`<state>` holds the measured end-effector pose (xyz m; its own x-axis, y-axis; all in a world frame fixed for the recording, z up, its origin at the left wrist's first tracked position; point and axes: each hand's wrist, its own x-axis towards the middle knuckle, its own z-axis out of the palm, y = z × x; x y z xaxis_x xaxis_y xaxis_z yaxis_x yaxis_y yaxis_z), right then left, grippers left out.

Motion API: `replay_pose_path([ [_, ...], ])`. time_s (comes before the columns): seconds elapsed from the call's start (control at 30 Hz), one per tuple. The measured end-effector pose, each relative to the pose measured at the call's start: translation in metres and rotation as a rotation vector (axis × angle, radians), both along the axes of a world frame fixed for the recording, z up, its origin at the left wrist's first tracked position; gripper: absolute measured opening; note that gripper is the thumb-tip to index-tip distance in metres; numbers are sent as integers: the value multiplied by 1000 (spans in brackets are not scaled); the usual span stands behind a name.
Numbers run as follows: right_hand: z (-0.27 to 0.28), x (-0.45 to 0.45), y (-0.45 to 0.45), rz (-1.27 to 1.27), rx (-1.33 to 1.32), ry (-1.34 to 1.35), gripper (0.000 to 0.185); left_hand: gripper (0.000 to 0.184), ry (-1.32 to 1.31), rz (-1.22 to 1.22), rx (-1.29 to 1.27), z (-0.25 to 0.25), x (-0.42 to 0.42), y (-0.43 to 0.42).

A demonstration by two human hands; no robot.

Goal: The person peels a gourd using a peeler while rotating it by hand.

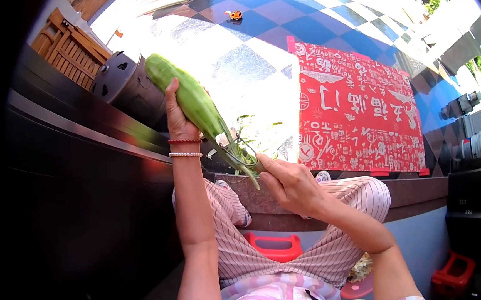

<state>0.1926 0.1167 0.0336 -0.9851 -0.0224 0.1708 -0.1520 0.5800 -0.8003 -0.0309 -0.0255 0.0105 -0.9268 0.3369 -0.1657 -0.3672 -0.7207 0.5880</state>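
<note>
A long, pale green gourd [189, 98] slants across the space in front of me, its thick end up and to the left. My left hand [176, 120] is closed around its side, thumb upward, with a red and a white bracelet on the wrist. In my right hand [292, 184], fingers closed, is the handle of a peeler [245, 154]. The peeler's metal head rests at the gourd's narrow lower end, where strips of green peel hang down. Exactly where the blade touches is hard to make out.
Green peelings [267, 139] lie on the sunlit floor beyond my feet. A red mat [360, 108] covers tiles to the right. Left stand a metal drum [133, 85] and a wooden chair [72, 50]. Dark panels flank both sides. A small orange toy [234, 15] sits farther off.
</note>
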Motion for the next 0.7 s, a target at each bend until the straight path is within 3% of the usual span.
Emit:
replay_pose_path([
  [0.13,-4,0,8,33,-105,33,25,41,-25,81,-18,-11,-4,0],
  [0.23,7,6,22,61,-258,-28,15,36,-101,-85,174,-26,-26,-14],
  [0.33,-2,0,36,68,-308,-37,23,37,-86,-87,141,-19,-23,-12],
  [0.4,-8,-3,40,0,-406,-22,25,39,-51,-125,158,-16,-17,-7],
  [0.47,5,-7,49,-110,-619,-209,28,40,-78,-93,156,-16,-13,-5],
  [0.53,-13,-20,55,-267,-662,-102,30,46,-103,-20,127,-3,2,0],
  [0.6,-1,-18,60,-388,-872,-242,30,54,-29,-83,106,5,14,-2],
  [0.7,-7,-22,59,-429,-1045,-201,30,60,145,-97,76,-4,11,-3],
])
